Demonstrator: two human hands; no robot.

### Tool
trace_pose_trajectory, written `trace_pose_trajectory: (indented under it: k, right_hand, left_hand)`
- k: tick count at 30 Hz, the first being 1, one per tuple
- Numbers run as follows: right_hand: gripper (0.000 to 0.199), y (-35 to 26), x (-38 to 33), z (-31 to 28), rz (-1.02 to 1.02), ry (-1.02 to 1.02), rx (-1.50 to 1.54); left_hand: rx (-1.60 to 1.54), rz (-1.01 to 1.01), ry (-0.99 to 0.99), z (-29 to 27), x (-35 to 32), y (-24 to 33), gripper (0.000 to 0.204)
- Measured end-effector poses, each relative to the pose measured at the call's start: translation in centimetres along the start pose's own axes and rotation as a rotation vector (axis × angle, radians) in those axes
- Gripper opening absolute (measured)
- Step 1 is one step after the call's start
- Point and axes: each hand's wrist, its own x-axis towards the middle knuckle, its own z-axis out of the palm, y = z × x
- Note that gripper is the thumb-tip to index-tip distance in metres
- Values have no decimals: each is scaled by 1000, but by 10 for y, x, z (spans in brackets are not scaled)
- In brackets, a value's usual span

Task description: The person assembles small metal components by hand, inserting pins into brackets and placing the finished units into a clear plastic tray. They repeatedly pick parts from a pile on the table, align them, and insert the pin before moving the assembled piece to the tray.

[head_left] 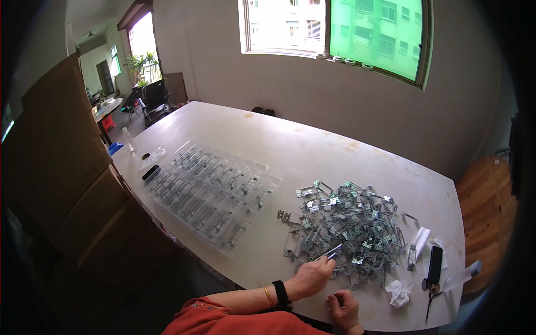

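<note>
Right hand: right hand (343,308) lies nearest, low on the counter (312,148) edge, fingers curled together; whether it pinches anything cannot be told.
Left hand: left hand (314,274) just above it, with a black wristband (280,292) and a yellow bangle (268,296) on the forearm; thumb and fingers are pinched on one small metal part (334,251) with a blue-white end, held at the near edge of the pile.
Pile: one heap of grey metal parts (352,226), too many and too tangled to count, spread right of the counter's middle; a few strays lie loose at its left.
Trays: clear plastic trays (209,190) left of the pile, side by side and overlapping; number unclear, rows of slots holding parts.
Right of pile: two crumpled white tissues (398,292), one black oblong case (434,264), one white tube (463,274), one pair of dark scissors (429,304).
Far left end: one small black object (150,172) and one clear bottle (129,139).
Beyond the counter: brown cardboard boxes (61,167) at left, window (335,30) behind.
</note>
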Motion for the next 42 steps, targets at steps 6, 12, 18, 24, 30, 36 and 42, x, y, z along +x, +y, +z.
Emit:
trace_pose_trajectory:
  k: [6, 12, 18, 24, 30, 36, 42]
  right_hand:
    - [13, 24, -5, 6, -12, 36, 75]
    - [13, 17, -5, 6, 63, 29, 140]
    - [11, 23, -2, 9, 75, 46, 155]
    - [9, 6, -2, 11, 140, 48, 142]
    - [9, 0, 4, 9, 73, 80, 0]
    - [8, 2, 4, 12, 125, 67, 43]
    - [12, 5, 0, 10, 162, 66, 130]
  left_hand:
    - [-42, -3, 33, -15, -7, 6, 9]
    - [-135, -128, -69, -39, -39, -13, 9]
    - [-202, -210, -171, -51, -82, -44, 10]
    - [-226, -266, -185, -48, -99, -58, 11]
    - [-358, -211, -56, -46, -99, -69, 8]
    - [-318, -251, 16, -59, -100, -70, 5]
    - [-285, -223, 91, -66, -96, -66, 8]
